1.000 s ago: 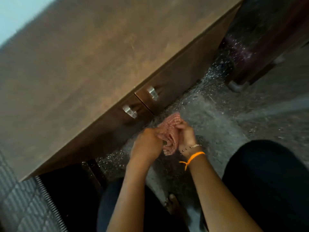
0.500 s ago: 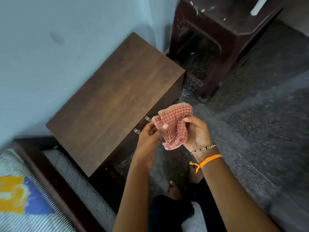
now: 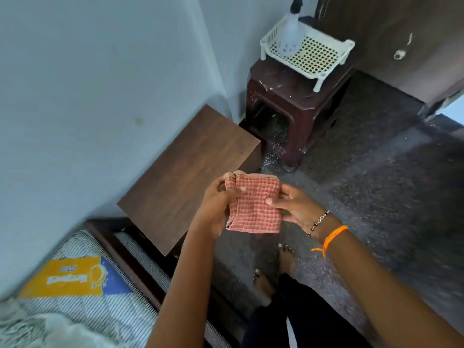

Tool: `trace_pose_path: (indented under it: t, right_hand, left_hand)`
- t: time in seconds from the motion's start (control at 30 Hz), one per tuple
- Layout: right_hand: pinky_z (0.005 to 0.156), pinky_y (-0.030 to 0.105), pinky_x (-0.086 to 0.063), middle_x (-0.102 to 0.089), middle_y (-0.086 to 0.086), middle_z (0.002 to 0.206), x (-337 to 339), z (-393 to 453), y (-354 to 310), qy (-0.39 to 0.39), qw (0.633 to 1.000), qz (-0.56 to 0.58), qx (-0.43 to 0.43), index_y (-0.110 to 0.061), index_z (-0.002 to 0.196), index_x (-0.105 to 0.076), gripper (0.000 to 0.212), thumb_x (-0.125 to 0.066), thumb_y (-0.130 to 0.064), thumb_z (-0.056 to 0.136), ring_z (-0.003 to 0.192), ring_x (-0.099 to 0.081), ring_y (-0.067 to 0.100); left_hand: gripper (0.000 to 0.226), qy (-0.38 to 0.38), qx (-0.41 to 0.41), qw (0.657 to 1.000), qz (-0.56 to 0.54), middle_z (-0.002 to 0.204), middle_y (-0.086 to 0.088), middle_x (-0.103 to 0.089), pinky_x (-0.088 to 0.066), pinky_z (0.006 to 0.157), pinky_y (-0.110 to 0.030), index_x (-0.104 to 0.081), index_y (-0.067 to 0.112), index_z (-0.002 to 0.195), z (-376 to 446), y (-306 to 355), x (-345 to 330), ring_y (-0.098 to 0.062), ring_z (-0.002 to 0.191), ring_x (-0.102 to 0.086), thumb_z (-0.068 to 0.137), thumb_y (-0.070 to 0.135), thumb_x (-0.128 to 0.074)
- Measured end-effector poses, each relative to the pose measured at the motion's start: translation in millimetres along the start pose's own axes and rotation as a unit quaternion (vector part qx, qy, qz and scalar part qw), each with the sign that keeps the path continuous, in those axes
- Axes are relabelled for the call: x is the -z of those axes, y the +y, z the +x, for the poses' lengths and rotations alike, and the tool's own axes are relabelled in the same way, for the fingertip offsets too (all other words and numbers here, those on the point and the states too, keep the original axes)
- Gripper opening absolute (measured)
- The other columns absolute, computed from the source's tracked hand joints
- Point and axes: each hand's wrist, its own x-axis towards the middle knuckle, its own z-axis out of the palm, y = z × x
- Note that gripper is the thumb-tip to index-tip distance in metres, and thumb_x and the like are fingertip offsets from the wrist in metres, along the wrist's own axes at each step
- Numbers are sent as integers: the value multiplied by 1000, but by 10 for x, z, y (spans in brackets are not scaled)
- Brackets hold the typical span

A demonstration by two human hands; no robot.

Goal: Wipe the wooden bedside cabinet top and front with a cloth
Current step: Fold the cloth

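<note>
A folded pink checked cloth (image 3: pixel 254 204) hangs in the air between both hands, in front of the cabinet. My left hand (image 3: pixel 218 204) grips its left edge with the thumb across the front. My right hand (image 3: pixel 293 208) pinches its right edge, thumb on the front and fingers behind. The wooden bedside cabinet (image 3: pixel 185 172) stands against the blue wall, its dark brown top bare. Its front is hidden from this angle by my arms and the cloth.
A dark red plastic stool (image 3: pixel 296 106) stands just right of the cabinet, carrying a white basket (image 3: pixel 311 50) with a spray bottle (image 3: pixel 290 37). A bed with a striped mattress (image 3: pixel 88 292) lies to the left. My bare feet (image 3: pixel 273 272) stand on the speckled grey floor.
The view has risen and pulled back from the cabinet front. The cloth went from bunched between both hands to spread flat and folded between them.
</note>
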Motion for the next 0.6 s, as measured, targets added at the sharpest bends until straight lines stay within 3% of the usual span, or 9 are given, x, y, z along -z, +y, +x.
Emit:
trace_pose_path:
  t: [0.07,0.13,0.2,0.27,0.37,0.5,0.57,0.6]
  right_hand:
    - [69,26,-53,-62,0,92,5,-102,-155,4,1000,-6,14,-15,102,-56,23,-50,5,91,82,-60,12]
    - [67,29,-53,-64,6,90,-1,-147,-297,3,999,21,29,-13,96,-58,23,-45,5,92,79,-62,15]
    - [61,25,-55,-67,9,82,3,-181,-431,-20,998,58,15,-8,94,-59,25,-38,7,92,70,-66,15]
    - [62,23,-56,-71,8,78,37,-172,-534,-42,996,77,-16,-5,94,-60,27,-35,5,92,69,-68,15]
    - [70,28,-53,-62,12,89,104,-111,-734,-22,993,99,-67,-3,95,-58,21,-37,-3,95,79,-60,20]
    - [78,31,-52,-61,16,101,146,73,-1017,16,989,107,-101,3,113,-55,24,-44,-4,94,86,-60,22]
    - [87,34,-48,-62,18,109,138,230,-1148,34,988,102,-107,7,122,-52,32,-44,-2,92,92,-60,24]
    - [86,34,-48,-66,16,103,126,305,-1238,32,989,96,-104,6,117,-55,29,-41,-1,92,91,-61,24]
  left_hand:
    - [46,-33,36,997,-58,118,-18,-57,-57,71,-37,-41,2,129,-68,19,-14,-26,93,-63,85,5,-55]
    - [66,-57,100,983,-140,127,-19,-50,-56,81,-44,-33,-2,134,-116,-86,-33,-29,101,-60,80,23,-60]
    - [84,-66,158,962,-211,119,-21,-52,-55,80,-43,-28,-6,131,-166,-196,-98,-30,94,-63,70,34,-68]
    - [67,-92,169,954,-231,102,-19,-63,-57,76,-39,-42,-5,121,-167,-223,-188,-27,81,-69,70,31,-67]
    - [32,-117,150,955,-226,86,-15,-71,-59,70,-37,-57,-2,103,-89,-43,-285,-25,76,-71,76,15,-60]
    - [26,-84,148,968,-184,86,-17,-71,-59,69,-33,-60,-5,101,160,307,-287,-23,75,-72,75,1,-60]
    - [34,-53,168,968,-179,90,-19,-70,-59,68,-34,-61,-7,103,317,447,-279,-24,73,-72,69,-1,-64]
    - [43,-44,175,966,-187,94,-19,-69,-60,66,-34,-60,-8,107,397,516,-283,-25,72,-72,66,-2,-66]
